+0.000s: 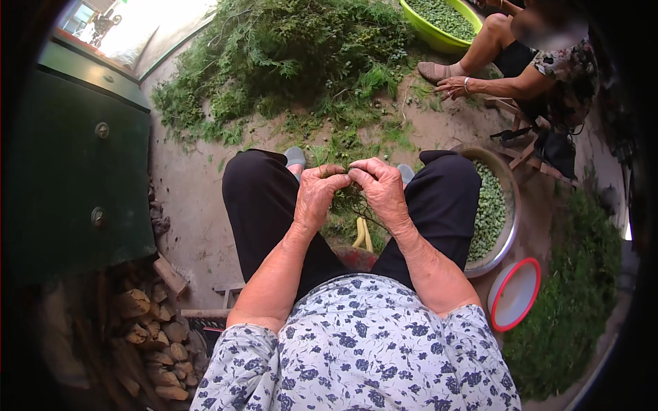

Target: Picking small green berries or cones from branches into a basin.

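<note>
Between my knees, my left hand (pixel 319 195) and my right hand (pixel 382 190) meet fingertip to fingertip, both pinched closed. They grip a green conifer sprig (pixel 351 203), whose thin brown twig runs down beneath my right hand. Whatever small piece sits right between the fingertips is hidden. Beside my right knee stands a wide metal basin (pixel 513 236) holding many small green cones (pixel 488 209). Loose green clippings (pixel 346 147) lie on the ground beyond my hands.
A large heap of conifer branches (pixel 295 61) lies ahead. At far right, a seated person's hand (pixel 452 87) hangs near a lime-green basin (pixel 445 42) of cones. A red-rimmed bowl (pixel 495 301), more greenery (pixel 569 294), stacked firewood (pixel 161 342) and a dark green cabinet (pixel 75 164) stand around me.
</note>
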`<state>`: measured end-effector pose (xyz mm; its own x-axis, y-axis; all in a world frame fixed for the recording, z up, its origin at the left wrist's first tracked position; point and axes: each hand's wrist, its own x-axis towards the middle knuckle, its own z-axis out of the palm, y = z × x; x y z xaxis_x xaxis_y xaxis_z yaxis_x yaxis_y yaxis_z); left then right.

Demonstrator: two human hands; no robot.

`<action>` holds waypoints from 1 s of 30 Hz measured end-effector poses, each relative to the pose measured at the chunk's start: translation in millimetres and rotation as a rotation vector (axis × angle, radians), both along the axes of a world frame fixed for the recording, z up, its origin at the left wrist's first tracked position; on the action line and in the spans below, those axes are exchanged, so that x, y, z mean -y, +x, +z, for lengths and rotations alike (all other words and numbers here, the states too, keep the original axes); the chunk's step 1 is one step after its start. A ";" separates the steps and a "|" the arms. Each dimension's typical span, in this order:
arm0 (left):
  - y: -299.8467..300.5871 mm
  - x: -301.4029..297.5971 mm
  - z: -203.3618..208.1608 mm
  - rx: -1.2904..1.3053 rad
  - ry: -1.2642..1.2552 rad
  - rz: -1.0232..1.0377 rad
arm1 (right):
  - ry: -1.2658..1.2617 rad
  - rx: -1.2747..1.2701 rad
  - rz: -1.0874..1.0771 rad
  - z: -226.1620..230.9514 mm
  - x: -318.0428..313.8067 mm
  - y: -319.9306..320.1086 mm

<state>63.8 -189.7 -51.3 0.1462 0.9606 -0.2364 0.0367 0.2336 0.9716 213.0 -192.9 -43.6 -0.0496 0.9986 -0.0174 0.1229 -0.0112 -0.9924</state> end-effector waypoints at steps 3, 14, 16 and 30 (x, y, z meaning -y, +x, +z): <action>-0.1 0.1 -4.0 -0.160 0.301 -0.028 | 0.021 0.027 -0.050 2.0 1.3 -3.2; -17.4 -16.9 1.7 0.658 -0.049 0.518 | 0.164 -0.327 -0.589 47.0 -21.9 68.3; -25.1 -21.3 0.8 0.707 -0.021 0.536 | 0.223 -0.329 -0.692 48.0 -24.6 101.4; -33.0 -26.3 -6.0 0.827 -0.130 0.589 | 0.296 0.338 -0.618 46.7 -17.5 133.3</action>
